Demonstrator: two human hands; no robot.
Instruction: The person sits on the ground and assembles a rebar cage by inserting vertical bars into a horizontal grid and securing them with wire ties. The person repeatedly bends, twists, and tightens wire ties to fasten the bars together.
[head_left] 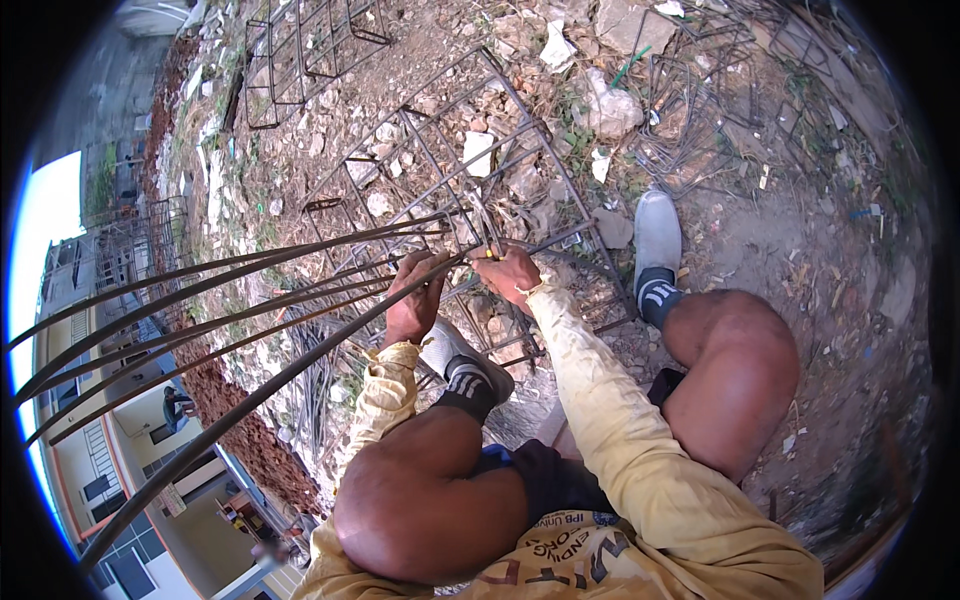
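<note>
- Left hand (412, 300) has its fingers curled around the thick steel bar (270, 385), close to the bar's far end, so that grip is closed on it.
- Right hand (508, 270) is just beside it, fingers closed on a slim hand tool (479, 215) with a bit of yellow near the grip. Pretty small in view, can't tell if its jaws are shut.
- The thick bar slants up from the lower left and ends over the near part of a steel frame (408, 118) on rubbly ground (740, 330).
- Several thinner rods (230, 268) fan in from the left too.
- 2 grey shoes (657, 235) planted near the frame, 1 on either side of the hands.
- Tangled wire (690, 130) up right, another steel cage (300, 75) up top.
</note>
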